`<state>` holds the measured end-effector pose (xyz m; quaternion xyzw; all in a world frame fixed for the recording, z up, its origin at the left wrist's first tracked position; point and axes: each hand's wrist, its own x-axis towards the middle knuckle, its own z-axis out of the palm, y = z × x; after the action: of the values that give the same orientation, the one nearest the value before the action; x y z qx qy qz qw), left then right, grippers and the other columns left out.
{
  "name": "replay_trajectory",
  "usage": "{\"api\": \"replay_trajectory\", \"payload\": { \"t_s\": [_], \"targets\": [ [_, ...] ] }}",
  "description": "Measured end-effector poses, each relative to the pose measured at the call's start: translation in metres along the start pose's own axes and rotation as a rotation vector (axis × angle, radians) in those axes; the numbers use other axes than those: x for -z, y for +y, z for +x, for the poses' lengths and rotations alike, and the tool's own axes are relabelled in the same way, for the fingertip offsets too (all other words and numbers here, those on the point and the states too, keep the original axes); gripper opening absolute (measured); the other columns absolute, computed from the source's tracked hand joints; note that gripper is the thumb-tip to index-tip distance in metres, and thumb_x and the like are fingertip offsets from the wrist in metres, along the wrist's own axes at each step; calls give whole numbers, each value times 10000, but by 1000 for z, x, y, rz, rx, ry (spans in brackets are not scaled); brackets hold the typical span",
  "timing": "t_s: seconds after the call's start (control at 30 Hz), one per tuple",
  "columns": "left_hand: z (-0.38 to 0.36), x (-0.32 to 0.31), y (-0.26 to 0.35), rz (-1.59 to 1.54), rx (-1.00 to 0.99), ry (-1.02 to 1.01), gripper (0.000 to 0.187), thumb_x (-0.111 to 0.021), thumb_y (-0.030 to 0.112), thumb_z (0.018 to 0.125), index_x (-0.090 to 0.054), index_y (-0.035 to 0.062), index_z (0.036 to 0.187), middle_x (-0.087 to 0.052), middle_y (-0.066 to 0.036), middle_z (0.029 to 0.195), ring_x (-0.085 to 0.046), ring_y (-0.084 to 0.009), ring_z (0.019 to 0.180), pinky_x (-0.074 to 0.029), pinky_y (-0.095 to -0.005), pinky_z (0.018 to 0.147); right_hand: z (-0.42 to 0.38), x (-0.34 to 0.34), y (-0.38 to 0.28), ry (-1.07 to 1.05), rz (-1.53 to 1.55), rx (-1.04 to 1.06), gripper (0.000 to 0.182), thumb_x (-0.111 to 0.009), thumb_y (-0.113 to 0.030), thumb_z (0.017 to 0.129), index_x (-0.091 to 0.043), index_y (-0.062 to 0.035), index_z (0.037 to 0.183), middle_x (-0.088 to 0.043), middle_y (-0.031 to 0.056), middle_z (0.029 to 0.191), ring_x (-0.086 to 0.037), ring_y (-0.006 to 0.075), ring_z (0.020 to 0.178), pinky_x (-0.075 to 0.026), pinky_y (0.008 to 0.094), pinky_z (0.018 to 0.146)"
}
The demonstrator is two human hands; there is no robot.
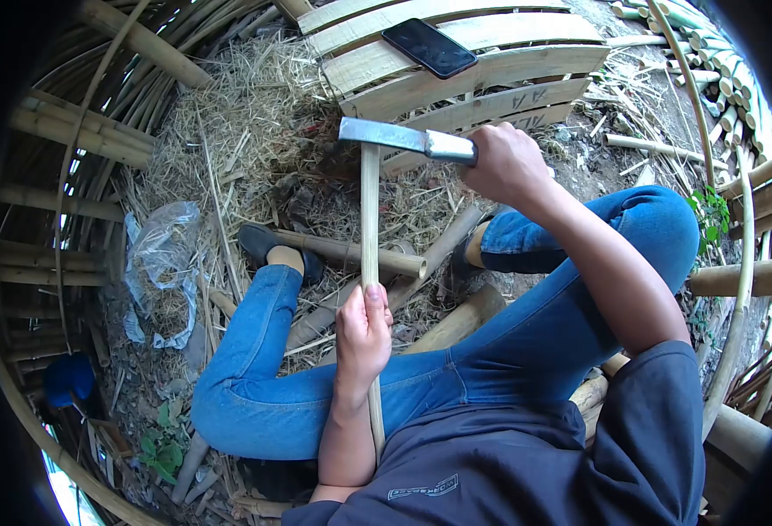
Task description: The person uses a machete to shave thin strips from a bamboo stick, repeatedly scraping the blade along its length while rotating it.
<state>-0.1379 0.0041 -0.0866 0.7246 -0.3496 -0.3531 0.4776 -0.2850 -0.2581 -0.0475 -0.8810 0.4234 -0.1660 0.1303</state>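
Observation:
My left hand (pixel 364 329) is wrapped around a long pale bamboo strip (pixel 369 219), thumb lying along it. The strip runs from beside my body, over my thigh, up to the blade. In my right hand (pixel 510 162) is a knife (pixel 382 133) with a straight, blunt-ended metal blade and a pale section next to the dark grip. Its blade lies across the strip's far end, overlapping it in this view.
A dark phone (pixel 430 47) rests on a wooden slatted crate (pixel 526 61) ahead. Bamboo pieces (pixel 351 252) lie between my feet amid shavings (pixel 246 131). A clear plastic bag (pixel 165 272) is at left; cut bamboo poles (pixel 728 74) are piled far right.

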Motion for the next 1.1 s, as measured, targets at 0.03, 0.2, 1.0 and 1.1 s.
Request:
{"api": "replay_trajectory", "payload": {
  "t_s": [0.03, 0.2, 1.0, 1.1],
  "targets": [
    [-1, 2, 4, -30, 54, -19, 406, -409, 306, 1100, -542, 25, 839, -511, -42, 586, -522, -121, 512, -429, -300, 501, 1, 1, 6, 28, -11, 3, 192, -688, -181, 701, -754, -36, 809, -697, 239, 758, -710, 404, 763, -579, 472, 758],
    [2, -3, -3, 11, -58, 39, 406, -402, 333, 1103, -509, 50, 832, -463, 22, 594, -456, -40, 514, -353, -232, 452, -5, 4, -2, -21, 80, 25, 181, -687, -186, 726, -771, -103, 862, -700, 197, 765, -696, 384, 751, -570, 476, 761],
    [-3, -9, 0, 140, -91, 48, 377, -436, 281, 1088, -552, 22, 841, -529, -52, 557, -562, -152, 493, -439, -317, 485, -3, 3, -3, 3, -106, 110, 150, -712, -145, 628, -719, -31, 726, -684, 221, 714, -705, 392, 707, -576, 465, 695],
    [-2, -9, 0, 156, -108, 69, 376, -431, 267, 1089, -548, 16, 835, -530, -70, 556, -566, -176, 487, -433, -337, 482, -3, 7, -2, 64, -124, 94, 148, -707, -150, 654, -730, -35, 745, -691, 217, 719, -711, 383, 700, -583, 460, 701]
  ]
}}
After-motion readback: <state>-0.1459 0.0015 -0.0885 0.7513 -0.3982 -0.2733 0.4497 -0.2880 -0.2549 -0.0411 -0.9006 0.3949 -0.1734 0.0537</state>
